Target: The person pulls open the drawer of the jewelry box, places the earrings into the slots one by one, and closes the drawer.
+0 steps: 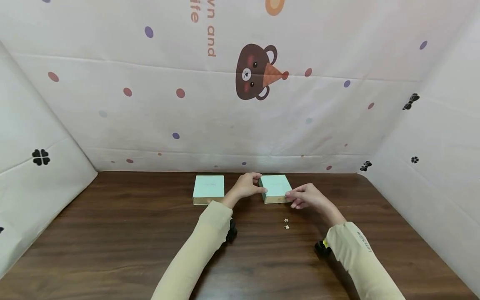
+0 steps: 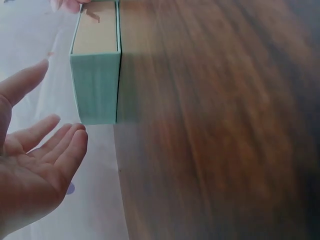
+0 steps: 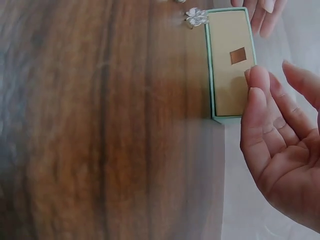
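Note:
A mint-green drawer box (image 1: 275, 184) lies on the table, its tan front (image 3: 229, 85) showing a small brown ribbon tab (image 3: 238, 55). My left hand (image 1: 246, 186) is at the box's left side, fingers extended and spread, with the thumb at the front left corner in the head view. At the right front corner is my right hand (image 1: 309, 196), its fingers loosely bent and fingertips right at the edge. Two small shiny earrings (image 1: 286, 227) lie on the table in front of the box; one, flower-shaped (image 3: 196, 17), shows in the right wrist view.
Another mint-green box (image 1: 208, 186) stands to the left, behind my left forearm. Both boxes sit near the back of the brown wooden table (image 1: 123, 233), close to a white printed cloth (image 1: 210, 121). White panels (image 1: 442, 179) rise at both sides.

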{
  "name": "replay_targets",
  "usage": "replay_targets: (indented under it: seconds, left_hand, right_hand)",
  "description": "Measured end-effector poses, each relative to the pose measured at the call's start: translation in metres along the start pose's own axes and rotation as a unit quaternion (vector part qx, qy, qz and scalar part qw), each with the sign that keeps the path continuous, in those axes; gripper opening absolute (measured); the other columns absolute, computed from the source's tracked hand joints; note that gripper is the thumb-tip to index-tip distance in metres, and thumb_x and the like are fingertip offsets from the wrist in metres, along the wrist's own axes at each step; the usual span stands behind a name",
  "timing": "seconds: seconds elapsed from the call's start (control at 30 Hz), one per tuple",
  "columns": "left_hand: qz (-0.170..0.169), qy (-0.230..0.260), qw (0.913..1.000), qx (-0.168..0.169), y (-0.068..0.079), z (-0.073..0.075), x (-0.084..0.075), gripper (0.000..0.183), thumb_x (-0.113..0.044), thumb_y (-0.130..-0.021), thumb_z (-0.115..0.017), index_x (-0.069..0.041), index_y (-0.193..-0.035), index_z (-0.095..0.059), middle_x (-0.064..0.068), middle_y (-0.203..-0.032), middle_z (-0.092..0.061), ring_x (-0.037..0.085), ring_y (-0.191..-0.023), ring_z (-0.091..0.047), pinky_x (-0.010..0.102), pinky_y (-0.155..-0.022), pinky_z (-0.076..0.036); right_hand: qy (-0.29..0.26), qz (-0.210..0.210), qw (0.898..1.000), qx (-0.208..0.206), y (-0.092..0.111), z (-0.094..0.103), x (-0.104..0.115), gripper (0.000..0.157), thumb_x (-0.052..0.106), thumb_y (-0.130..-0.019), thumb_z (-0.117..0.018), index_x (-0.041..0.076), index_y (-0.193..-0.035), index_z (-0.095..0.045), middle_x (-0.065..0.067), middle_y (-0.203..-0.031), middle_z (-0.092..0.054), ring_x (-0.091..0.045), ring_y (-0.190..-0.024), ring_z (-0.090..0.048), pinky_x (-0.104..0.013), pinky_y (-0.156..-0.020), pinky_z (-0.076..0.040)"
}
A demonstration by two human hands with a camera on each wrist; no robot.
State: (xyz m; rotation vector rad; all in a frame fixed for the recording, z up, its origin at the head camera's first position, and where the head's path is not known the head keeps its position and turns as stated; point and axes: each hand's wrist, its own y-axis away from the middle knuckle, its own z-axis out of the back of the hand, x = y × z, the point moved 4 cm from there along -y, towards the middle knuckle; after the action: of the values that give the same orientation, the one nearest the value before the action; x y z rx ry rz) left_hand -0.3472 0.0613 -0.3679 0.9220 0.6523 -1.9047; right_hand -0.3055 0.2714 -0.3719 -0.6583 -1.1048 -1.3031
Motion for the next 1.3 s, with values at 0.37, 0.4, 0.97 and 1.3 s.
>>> replay_targets:
  seconds: [0.37, 0.4, 0.97, 1.3]
  left_hand:
    - [0.004, -0.043, 0.9990, 0.012, -0.006, -0.001, -0.001, 0.070, -0.025, -0.078, -0.073, 0.001, -0.135, -0.041, 0.016, -0.132, -0.047, 0.028, -0.122, -0.043, 0.039, -0.097, -0.039]
    - [0.005, -0.047, 0.9988, 0.013, -0.006, -0.001, -0.001, 0.070, -0.025, -0.078, -0.073, 0.001, -0.135, -0.041, 0.016, -0.133, -0.046, 0.029, -0.122, -0.043, 0.039, -0.097, -0.039]
    - [0.024, -0.063, 0.9967, 0.045, -0.011, -0.008, 0.000, 0.081, -0.032, -0.077, -0.073, -0.002, -0.141, -0.032, 0.012, -0.144, -0.032, 0.028, -0.132, -0.030, 0.042, -0.103, -0.032]
    - [0.027, -0.071, 0.9963, 0.040, -0.015, -0.013, 0.001, 0.081, -0.033, -0.078, -0.073, -0.002, -0.140, -0.032, 0.012, -0.144, -0.033, 0.028, -0.132, -0.029, 0.040, -0.104, -0.031]
  right_hand:
    - [0.053, -0.046, 0.997, 0.033, -0.007, -0.011, -0.003, 0.037, 0.028, -0.089, -0.059, -0.007, -0.098, -0.067, -0.008, -0.075, -0.069, -0.010, -0.052, -0.060, -0.025, -0.051, -0.051]
    - [0.055, -0.047, 0.997, 0.037, -0.008, -0.012, -0.003, 0.037, 0.028, -0.090, -0.059, -0.007, -0.098, -0.067, -0.008, -0.074, -0.069, -0.009, -0.052, -0.060, -0.025, -0.051, -0.051]
    - [0.050, -0.075, 0.996, 0.004, -0.009, -0.024, -0.002, 0.026, 0.017, -0.085, -0.063, -0.007, -0.090, -0.069, -0.004, -0.063, -0.066, -0.004, -0.040, -0.053, -0.018, -0.040, -0.044]
    - [0.065, -0.082, 0.994, -0.024, -0.008, -0.024, -0.001, 0.023, 0.015, -0.084, -0.065, -0.007, -0.086, -0.069, -0.005, -0.062, -0.066, -0.005, -0.040, -0.052, -0.019, -0.041, -0.045]
